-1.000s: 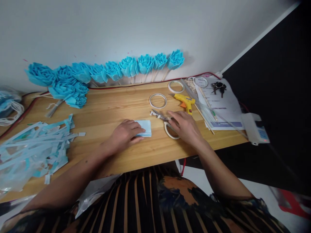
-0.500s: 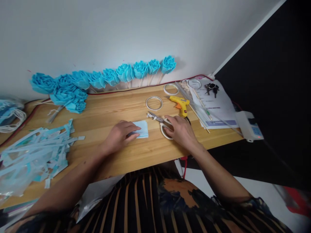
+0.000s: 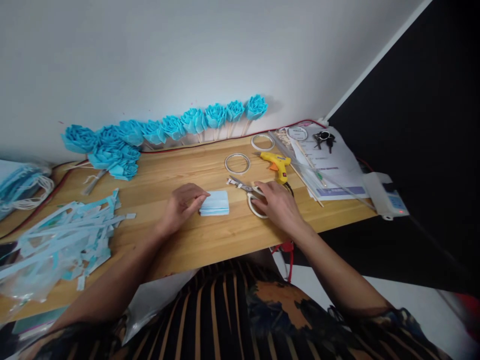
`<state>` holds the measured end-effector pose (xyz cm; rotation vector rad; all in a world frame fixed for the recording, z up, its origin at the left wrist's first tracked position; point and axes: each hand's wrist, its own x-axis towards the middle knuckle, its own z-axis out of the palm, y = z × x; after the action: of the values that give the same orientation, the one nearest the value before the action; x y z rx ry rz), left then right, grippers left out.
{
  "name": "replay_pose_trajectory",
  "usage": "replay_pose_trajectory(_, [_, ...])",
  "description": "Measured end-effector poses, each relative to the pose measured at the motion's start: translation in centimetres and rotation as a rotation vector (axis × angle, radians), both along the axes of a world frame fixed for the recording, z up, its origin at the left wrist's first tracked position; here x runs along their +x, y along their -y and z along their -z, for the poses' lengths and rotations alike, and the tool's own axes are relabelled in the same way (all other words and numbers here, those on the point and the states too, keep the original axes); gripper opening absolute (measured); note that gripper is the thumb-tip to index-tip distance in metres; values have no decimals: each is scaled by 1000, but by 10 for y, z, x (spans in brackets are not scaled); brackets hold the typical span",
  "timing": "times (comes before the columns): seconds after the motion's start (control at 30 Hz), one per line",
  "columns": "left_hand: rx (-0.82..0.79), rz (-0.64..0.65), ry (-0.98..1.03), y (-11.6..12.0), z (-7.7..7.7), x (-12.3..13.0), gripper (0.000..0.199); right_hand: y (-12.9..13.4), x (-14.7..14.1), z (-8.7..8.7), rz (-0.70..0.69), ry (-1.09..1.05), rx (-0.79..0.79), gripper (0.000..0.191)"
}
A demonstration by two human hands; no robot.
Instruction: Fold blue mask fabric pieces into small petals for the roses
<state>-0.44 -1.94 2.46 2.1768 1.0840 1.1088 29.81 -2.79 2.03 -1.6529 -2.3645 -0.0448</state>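
A stack of light blue fabric squares point(image 3: 215, 204) lies flat on the wooden table point(image 3: 180, 165). At its upper left corner is my left hand point(image 3: 183, 206), fingers curled and the thumb tip close to the index finger. Whether a layer of fabric is between those tips I cannot make out. My right hand point(image 3: 279, 202) is closed around the white handles of a pair of scissors point(image 3: 243, 187), which rest on the table with the blades pointing left and away from me. Small white bits sit along one blade.
Blue fabric flowers on sticks point(image 3: 193, 121) lean along the wall. Cut scraps point(image 3: 75, 240) pile up at left, near a bag of blue masks point(image 3: 22, 185). Beyond the scissors are tape rolls point(image 3: 237, 163) and a yellow glue gun point(image 3: 277, 162). Keys point(image 3: 324, 139) and a power strip point(image 3: 386, 195) are right.
My left hand has drawn back to the left off the fabric stack, uncovering more of it. My right hand stays on the scissors. The view has shifted slightly.
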Motion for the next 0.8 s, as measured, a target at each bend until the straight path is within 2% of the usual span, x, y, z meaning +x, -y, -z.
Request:
replay_pose_trajectory(0.13, [15,4,2,-1,2,0,26,1,-6,-3,3,10,-22,41])
replay_pose_trajectory(0.27, [3,-19,3,-1,-1,0,32,5,-8,7,-18,-116,100,36])
replay_pose_trajectory(0.37, [-3,-33,15,-2,-2,-2,35,7,-6,11,17,-222,193,30])
replay_pose_trajectory(0.47, [-36,-65,57,-3,-6,-2,35,8,-5,3,47,-288,248,30])
replay_pose_trajectory(0.57, [-126,-104,119,-4,-17,2,33,12,-8,-11,0,-280,298,34])
replay_pose_trajectory(0.7, [-259,-78,190,-9,-30,16,37,19,-13,-19,-42,-266,377,34])
replay_pose_trajectory(0.8, [-340,-26,247,-15,-32,29,44,20,-15,-19,-53,-245,383,34])
